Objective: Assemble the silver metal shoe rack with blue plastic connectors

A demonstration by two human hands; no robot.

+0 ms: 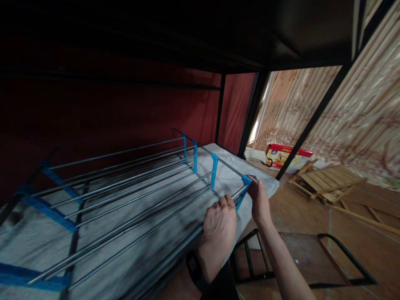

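Observation:
A rack of thin metal tubes point(125, 181) with blue plastic brackets lies across a grey bed sheet point(240, 166). It looks like a shoe rack. My left hand point(220, 221), with a dark watch on its wrist, is closed around a tube close to the right end, knuckles up. My right hand point(260, 200) is at the outer corner, fingers closed on the blue bracket point(246, 180) there. Its fingertips are partly hidden behind the bracket. Several other brackets, such as the blue bracket point(214, 171) beyond, join the tubes along this end.
A black bunk frame point(221, 108) rises around the bed, with a dark upper bunk overhead. On the tiled floor point(281, 216) to the right are a folding chair point(312, 258), a slatted wooden piece point(331, 181) and a red and yellow box point(286, 156). Patterned curtains point(328, 104) hang behind.

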